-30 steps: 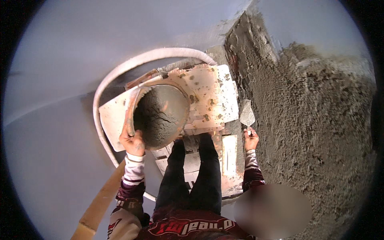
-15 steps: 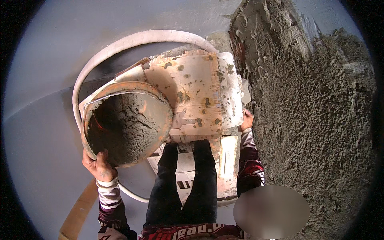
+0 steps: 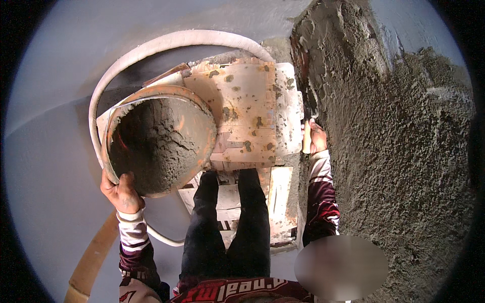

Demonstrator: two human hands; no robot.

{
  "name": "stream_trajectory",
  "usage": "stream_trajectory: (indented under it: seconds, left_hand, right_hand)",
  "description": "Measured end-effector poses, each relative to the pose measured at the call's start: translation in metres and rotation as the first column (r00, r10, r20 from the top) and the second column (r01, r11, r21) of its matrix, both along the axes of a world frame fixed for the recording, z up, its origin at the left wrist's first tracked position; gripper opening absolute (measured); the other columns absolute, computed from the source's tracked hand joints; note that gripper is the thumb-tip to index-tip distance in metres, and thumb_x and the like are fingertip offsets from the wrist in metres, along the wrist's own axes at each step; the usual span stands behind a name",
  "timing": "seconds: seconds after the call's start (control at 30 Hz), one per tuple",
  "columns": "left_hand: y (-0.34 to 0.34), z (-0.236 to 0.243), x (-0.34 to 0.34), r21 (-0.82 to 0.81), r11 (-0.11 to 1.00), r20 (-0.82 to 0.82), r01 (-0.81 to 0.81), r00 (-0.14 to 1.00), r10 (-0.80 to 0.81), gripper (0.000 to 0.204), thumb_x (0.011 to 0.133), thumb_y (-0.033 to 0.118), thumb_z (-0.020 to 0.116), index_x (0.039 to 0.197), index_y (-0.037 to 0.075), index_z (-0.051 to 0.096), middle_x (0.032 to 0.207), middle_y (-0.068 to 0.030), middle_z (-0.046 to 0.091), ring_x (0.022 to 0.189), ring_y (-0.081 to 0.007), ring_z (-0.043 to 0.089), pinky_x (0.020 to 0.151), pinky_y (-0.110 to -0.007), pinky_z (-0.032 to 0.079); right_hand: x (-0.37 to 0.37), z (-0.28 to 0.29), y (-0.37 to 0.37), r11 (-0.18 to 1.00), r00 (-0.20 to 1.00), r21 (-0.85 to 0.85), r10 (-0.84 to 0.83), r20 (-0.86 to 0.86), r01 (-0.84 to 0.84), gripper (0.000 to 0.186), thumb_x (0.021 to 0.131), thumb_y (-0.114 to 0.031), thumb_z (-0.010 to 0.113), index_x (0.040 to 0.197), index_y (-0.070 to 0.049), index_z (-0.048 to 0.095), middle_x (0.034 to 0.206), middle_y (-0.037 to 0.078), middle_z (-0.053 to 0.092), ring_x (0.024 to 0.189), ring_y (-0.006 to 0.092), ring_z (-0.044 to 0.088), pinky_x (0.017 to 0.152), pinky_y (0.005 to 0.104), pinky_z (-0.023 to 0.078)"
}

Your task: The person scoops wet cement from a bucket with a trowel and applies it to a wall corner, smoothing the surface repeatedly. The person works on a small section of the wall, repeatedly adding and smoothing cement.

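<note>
My left hand [image 3: 121, 193] grips the near-left rim of a round orange bucket [image 3: 209, 108], thumb over the lip. Grey mortar [image 3: 174, 146] lies inside, heaped and cracked toward the right, darker in shadow at the left. Beside the rough mortar-coated wall [image 3: 389, 161], my right hand [image 3: 318, 139] is wrapped round the pale handle of a trowel [image 3: 306, 137]. Its thin metal part stands almost edge-on by the wall, so the blade's shape is hard to make out.
Next to the bucket lies a mortar-spotted board [image 3: 245, 116], with a white spattered panel [image 3: 288, 108] at its right. A thick pale hose [image 3: 166, 43] arches behind them. My legs stand close in front of the board. A tan strip [image 3: 91, 257] lies at lower left.
My right hand has moved slightly up and right along the wall, and the trowel handle now shows. My left hand stays on the bucket rim; the view has shifted a little.
</note>
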State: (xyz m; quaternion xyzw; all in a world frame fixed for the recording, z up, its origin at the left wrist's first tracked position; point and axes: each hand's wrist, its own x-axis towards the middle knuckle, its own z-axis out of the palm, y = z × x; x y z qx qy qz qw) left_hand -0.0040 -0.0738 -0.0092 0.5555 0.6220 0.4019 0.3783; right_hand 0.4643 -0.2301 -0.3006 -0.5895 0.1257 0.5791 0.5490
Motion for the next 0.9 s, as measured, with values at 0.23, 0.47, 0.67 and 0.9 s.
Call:
stream_trajectory:
  seconds: [0.23, 0.47, 0.67, 0.9]
  left_hand:
    - [0.001, 0.003, 0.011, 0.003, 1.0, 0.032, -0.023, 0.999, 0.023, 0.041, 0.075, -0.006, 0.047, 0.115, -0.008, 0.06, 0.103, -0.008, 0.067, 0.09, -0.0149, 0.061, 0.086, -0.027, 0.047]
    - [0.0, 0.01, 0.018, -0.011, 1.0, 0.026, -0.019, 0.999, 0.019, 0.039, 0.075, -0.007, 0.048, 0.111, -0.007, 0.061, 0.099, -0.0074, 0.067, 0.087, -0.0146, 0.061, 0.084, -0.027, 0.047]
    - [-0.001, 0.009, 0.025, -0.011, 1.0, 0.046, -0.013, 0.999, 0.013, 0.038, 0.075, -0.007, 0.048, 0.11, -0.007, 0.061, 0.098, -0.007, 0.067, 0.085, -0.014, 0.061, 0.082, -0.026, 0.048]
    - [-0.004, 0.007, 0.022, -0.005, 0.998, 0.085, -0.062, 0.994, 0.062, 0.036, 0.075, -0.007, 0.048, 0.108, -0.006, 0.061, 0.095, -0.0057, 0.066, 0.082, -0.0131, 0.059, 0.079, -0.026, 0.048]
  right_hand:
    - [-0.014, 0.036, -0.009, 0.996, 0.993, 0.084, -0.012, 0.119, 0.002, 0.025, 0.102, -0.029, 0.052, 0.099, -0.004, 0.055, 0.078, 0.01, 0.062, 0.053, 0.0178, 0.059, 0.045, 0.0301, 0.051]
    - [-0.025, -0.009, -0.048, 0.886, 0.841, -0.28, 0.448, 0.303, -0.371, 0.031, 0.1, -0.025, 0.054, 0.113, 0.001, 0.063, 0.078, 0.01, 0.065, 0.05, 0.015, 0.06, 0.04, 0.03, 0.047]
    - [-0.005, -0.079, -0.029, 0.924, 0.692, -0.316, 0.373, 0.619, -0.216, 0.026, 0.09, -0.016, 0.061, 0.101, 0.008, 0.064, 0.085, 0.015, 0.07, 0.075, 0.0238, 0.066, 0.072, 0.0346, 0.052]
    - [-0.05, 0.015, -0.053, 0.997, 0.877, -0.007, 0.071, 0.476, -0.076, 0.016, 0.097, -0.015, 0.055, 0.086, -0.005, 0.061, 0.074, 0.002, 0.06, 0.055, 0.0108, 0.054, 0.045, 0.0262, 0.046]
